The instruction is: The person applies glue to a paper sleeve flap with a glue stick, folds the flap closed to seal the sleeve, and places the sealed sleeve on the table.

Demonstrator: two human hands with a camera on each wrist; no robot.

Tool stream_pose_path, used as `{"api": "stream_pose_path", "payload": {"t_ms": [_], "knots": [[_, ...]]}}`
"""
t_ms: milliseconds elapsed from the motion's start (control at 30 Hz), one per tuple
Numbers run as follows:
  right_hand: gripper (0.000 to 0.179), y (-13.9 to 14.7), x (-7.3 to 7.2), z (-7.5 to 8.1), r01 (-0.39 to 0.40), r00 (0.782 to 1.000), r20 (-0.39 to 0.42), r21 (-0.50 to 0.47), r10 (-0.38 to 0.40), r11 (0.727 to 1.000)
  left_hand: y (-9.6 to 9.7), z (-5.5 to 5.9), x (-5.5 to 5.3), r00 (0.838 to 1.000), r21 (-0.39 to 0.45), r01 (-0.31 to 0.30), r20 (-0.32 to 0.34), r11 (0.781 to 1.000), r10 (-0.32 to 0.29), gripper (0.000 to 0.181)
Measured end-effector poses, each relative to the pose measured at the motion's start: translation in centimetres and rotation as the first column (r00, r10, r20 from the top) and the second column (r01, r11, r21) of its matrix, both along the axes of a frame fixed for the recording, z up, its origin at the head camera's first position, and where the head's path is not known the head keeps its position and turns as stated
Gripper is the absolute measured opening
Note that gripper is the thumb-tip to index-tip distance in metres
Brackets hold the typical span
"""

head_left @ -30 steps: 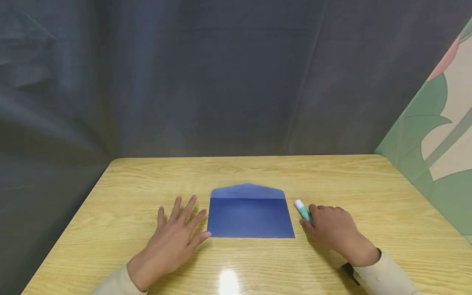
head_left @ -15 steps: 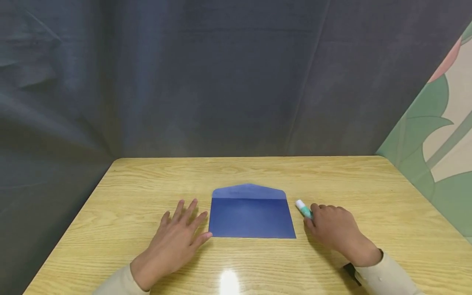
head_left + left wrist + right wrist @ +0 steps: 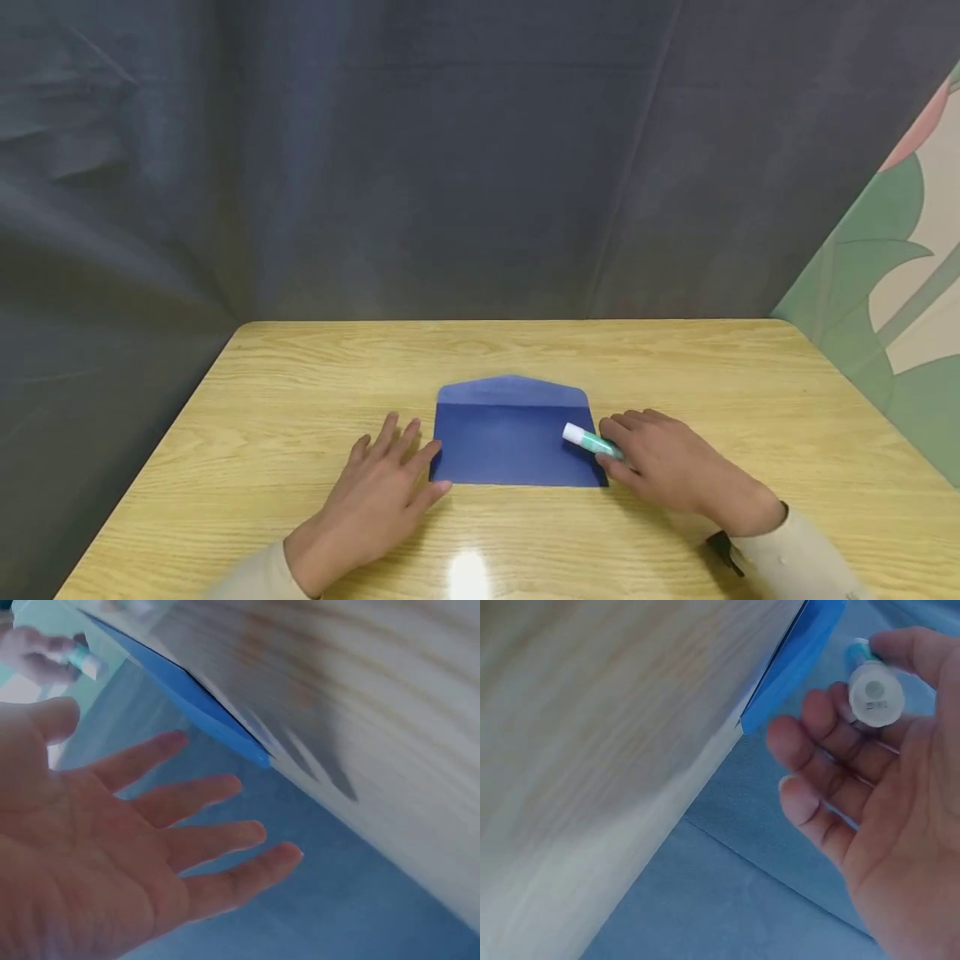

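Dark cloth (image 3: 450, 167) hangs behind the far edge of the wooden table (image 3: 300, 358), and a wall with painted leaves (image 3: 862, 258) stands at its right edge. Roughly midway between the table's left and right edges lies the blue envelope (image 3: 502, 458), with its flap (image 3: 510, 390) unfolded toward the far edge. The right hand (image 3: 667, 462) is grasping the green and white tube (image 3: 592, 442) between thumb and fingers, above the envelope's right part; its white end (image 3: 572, 432) points toward the table's left side. The left hand (image 3: 375, 492) holds nothing; its fingers are spread by the envelope's left edge and, in the left wrist view, seem not to touch it.

I judge the step is to bring the tube over the paper. For doing it well, it is better that the left fingertips press lightly on the envelope's left side, so it cannot slide. The tube should be carried clear of the paper, with its white end visible; whether this end is a removable cap, I cannot tell.
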State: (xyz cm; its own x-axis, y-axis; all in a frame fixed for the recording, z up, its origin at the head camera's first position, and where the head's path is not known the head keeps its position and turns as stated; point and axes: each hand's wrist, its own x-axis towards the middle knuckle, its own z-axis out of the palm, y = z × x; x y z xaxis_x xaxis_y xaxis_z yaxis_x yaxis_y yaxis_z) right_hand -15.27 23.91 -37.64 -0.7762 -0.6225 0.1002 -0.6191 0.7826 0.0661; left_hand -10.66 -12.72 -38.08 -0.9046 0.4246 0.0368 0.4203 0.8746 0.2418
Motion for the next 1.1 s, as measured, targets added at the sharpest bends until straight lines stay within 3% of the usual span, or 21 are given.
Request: {"api": "stream_pose_path", "payload": {"t_ms": [100,300,433,633,867,1100], "knots": [[0.017,-0.9,-0.6,0.2,-0.031,0.999,-0.009,-0.005,0.031,1.000,0.2,-0.1,0.0,0.998,0.026,0.030,-0.050,0.999,-0.029,0.054],[0.020,-2.6,-1.8,0.5,-0.167,0.984,-0.070,-0.001,0.166,0.986,0.2,0.2,0.4,0.998,0.087,0.010,-0.068,0.996,-0.004,0.048],[0.021,-2.7,-1.3,0.4,-0.184,0.978,-0.097,0.006,0.184,0.983,1.4,0.3,0.4,0.993,0.105,0.094,-0.084,0.990,-0.085,0.046],[0.019,-3.7,-0.5,-0.1,-0.256,0.959,-0.127,-0.013,0.252,0.967,3.4,0.7,0.1,0.967,0.075,0.200,-0.176,0.977,-0.184,0.039],[0.020,-5.0,0.5,0.1,-0.344,0.902,-0.295,-0.045,0.317,0.938,5.0,0.7,-0.5,0.950,0.072,0.240,-0.224,0.968,-0.218,0.039],[0.019,-6.9,1.7,-0.2,-0.380,0.894,-0.322,-0.173,0.313,0.908,5.6,0.5,-0.6,0.931,0.061,0.265,-0.274,0.962,-0.239,0.033]]}}
